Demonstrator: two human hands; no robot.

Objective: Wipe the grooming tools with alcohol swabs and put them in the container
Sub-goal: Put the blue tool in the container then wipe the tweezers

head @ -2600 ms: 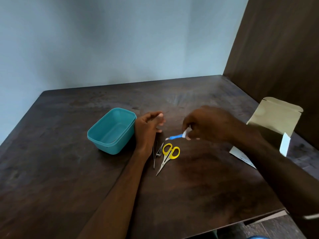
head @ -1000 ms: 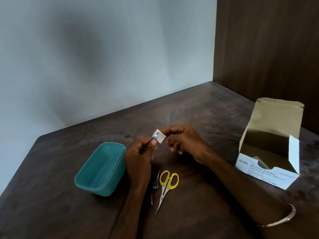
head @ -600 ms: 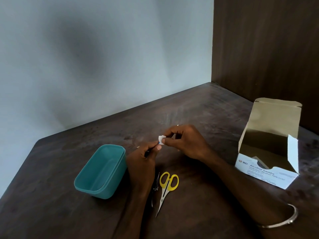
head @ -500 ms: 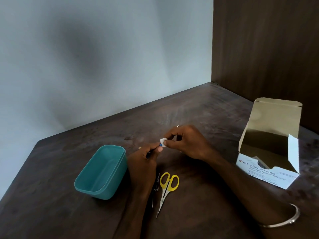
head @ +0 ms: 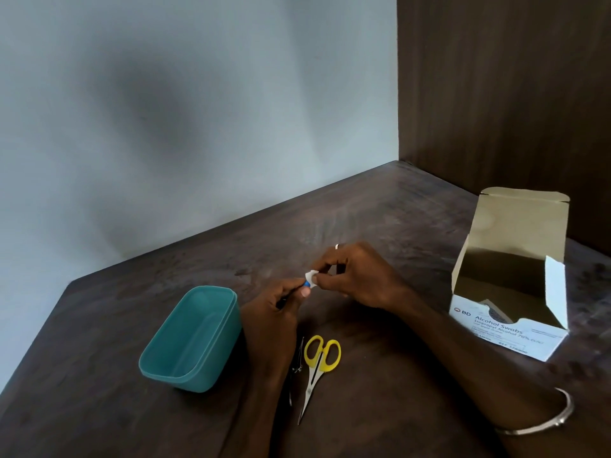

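Observation:
My left hand grips a thin grooming tool with a blue tip; most of the tool is hidden in the fingers. My right hand pinches a small white alcohol swab folded around that blue tip. Both hands are raised just above the table. The teal container stands open to the left of my left hand. Yellow-handled scissors lie on the table below the hands, with thin metal tools beside them, partly hidden by my left forearm.
An open box of alcohol swabs stands at the right with its lid flap up. The dark wooden table meets a grey wall at the back and a dark wood panel on the right.
The right hand brought the swab onto the blue tip held by the left hand and folded it around the tip. Over the last half second the hands barely shifted.

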